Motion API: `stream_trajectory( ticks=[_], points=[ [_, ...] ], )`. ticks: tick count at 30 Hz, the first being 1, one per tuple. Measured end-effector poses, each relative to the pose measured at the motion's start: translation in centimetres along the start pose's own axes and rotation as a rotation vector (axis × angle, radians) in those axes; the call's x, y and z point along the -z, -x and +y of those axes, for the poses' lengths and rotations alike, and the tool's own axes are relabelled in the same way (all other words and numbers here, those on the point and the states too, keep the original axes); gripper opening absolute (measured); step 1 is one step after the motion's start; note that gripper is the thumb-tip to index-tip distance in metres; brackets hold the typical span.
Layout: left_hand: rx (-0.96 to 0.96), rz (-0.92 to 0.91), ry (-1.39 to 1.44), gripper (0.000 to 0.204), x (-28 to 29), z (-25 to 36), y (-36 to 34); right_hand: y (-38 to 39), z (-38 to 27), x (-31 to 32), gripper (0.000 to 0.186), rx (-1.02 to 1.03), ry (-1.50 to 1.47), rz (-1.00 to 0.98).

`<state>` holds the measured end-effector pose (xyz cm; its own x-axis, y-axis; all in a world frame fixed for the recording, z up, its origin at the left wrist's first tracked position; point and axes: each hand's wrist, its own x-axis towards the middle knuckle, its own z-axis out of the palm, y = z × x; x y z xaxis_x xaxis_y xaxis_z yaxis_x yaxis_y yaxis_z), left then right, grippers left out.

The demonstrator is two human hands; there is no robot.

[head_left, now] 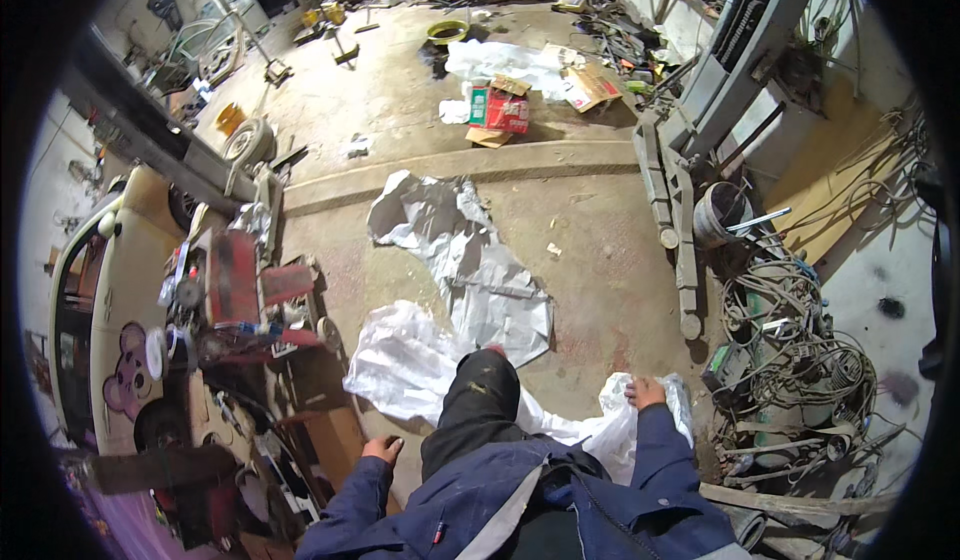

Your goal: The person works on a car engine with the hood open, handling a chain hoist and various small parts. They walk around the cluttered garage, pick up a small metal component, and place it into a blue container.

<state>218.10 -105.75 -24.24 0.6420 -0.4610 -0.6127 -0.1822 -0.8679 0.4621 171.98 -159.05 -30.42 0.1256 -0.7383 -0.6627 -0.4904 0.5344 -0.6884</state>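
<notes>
1. A crumpled white translucent plastic sheet (612,425) lies on the concrete floor (590,250), spreading either side of the person's dark-trousered leg (480,392).
2. The right hand (646,392) is at the sheet's right part, fingers bent against it; whether they grip it, one cannot tell.
3. The left hand (382,448) hangs beside a brown cardboard panel (338,448), fingers loosely curled; how far apart they are, or whether they hold anything, cannot be made out.
4. Ahead of the leg lies a wrinkled silver-grey sheet (490,285).
5. Beyond a low concrete ledge (470,168) sits a red-and-green cardboard box (505,110).
6. Tangled grey cables (790,360) lie at right.
</notes>
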Motion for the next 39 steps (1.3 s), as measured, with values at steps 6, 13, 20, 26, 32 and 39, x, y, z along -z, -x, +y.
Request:
stream_trajectory(
  ticks=[6,13,20,26,32,39],
  points=[
    [0.040,-0.216,-0.103,0.045,2.8,9.0,-17.3,-4.6,8.0,1.8,0.044,-0.405,-0.453,-0.012],
    [-0.035,-0.396,-0.263,0.049,7.4,23.0,-36.6,-5.5,1.2,3.0,0.030,-0.336,-0.329,-0.012],
    [-0.316,-0.144,-0.204,0.042,16.6,47.2,-53.4,-14.4,-16.3,-3.0,0.025,-0.299,-0.420,0.266],
    [-0.454,-0.062,-0.197,0.037,18.2,59.0,-60.9,-26.4,-22.7,-4.7,0.041,-0.086,0.388,0.149],
    [-0.035,-0.134,-0.225,0.038,16.2,57.4,-67.2,-46.6,-25.9,-1.7,0.030,0.016,0.646,-0.098],
    [0.236,-0.341,0.018,0.033,16.2,63.3,-71.1,-62.4,-53.9,3.1,0.035,-0.122,-0.210,0.182]
  ],
)
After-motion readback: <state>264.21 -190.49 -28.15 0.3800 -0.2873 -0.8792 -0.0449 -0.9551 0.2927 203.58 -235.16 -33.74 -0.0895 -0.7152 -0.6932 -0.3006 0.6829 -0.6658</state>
